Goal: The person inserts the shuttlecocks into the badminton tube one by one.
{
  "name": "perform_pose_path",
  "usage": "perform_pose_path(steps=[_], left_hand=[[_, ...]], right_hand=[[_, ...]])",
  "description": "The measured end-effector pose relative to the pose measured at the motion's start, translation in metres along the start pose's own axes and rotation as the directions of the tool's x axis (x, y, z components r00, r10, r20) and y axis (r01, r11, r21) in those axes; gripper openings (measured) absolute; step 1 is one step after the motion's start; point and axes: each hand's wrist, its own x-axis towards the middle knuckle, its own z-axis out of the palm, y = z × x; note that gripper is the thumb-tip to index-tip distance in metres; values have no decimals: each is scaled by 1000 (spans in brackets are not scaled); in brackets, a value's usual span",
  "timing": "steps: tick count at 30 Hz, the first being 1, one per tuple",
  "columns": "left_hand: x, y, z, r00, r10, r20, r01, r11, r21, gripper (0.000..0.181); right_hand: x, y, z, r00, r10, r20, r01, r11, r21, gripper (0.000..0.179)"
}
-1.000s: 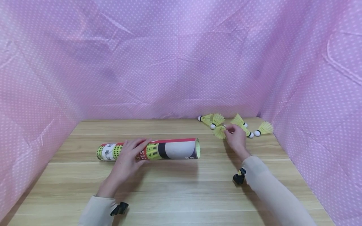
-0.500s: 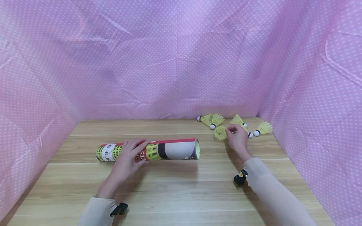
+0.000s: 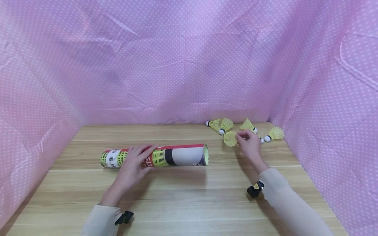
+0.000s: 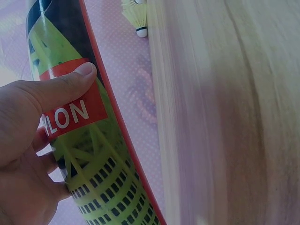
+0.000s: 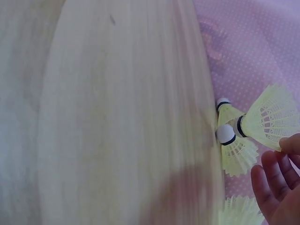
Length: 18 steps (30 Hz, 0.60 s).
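In the head view my left hand [image 3: 133, 168] grips a printed shuttlecock tube [image 3: 186, 156] around its middle. The tube lies across, its uncapped mouth facing right. Up close in the left wrist view, the thumb presses along a red label on the tube [image 4: 75, 112]. My right hand [image 3: 249, 146] pinches the skirt edge of a yellow shuttlecock [image 3: 229, 139] between thumb and fingertips. From the right wrist, that shuttlecock's [image 5: 269, 117] white base points left, away from the hand, near two others.
Two yellow shuttlecocks lie at the back, one [image 3: 213, 124] left of another [image 3: 226, 125]. Behind and beside the right hand are another shuttlecock [image 3: 248, 125], a partly hidden one [image 3: 262, 140] and one [image 3: 274, 133] farthest right. Pink dotted cloth [image 3: 183, 65] surrounds the wooden table [image 3: 189, 203].
The pinched shuttlecock has turned in my right fingers, its base swinging from the upper right to the upper left. My right wrist has shifted slightly right and nearer. The left hand and tube stay nearly still.
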Motion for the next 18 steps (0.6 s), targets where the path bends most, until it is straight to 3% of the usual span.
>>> perform_pose_path(steps=[7,18], left_hand=[[0,2,-1,1000,-12,22,12,1000,1,89],[2,4,0,1000,-19,18,19,1000,1,88]], right_hand=[[-6,-7,-6,997,22,68,-26,998,51,17],[-23,-22,-14,992,-28,119,8,986,169,19]])
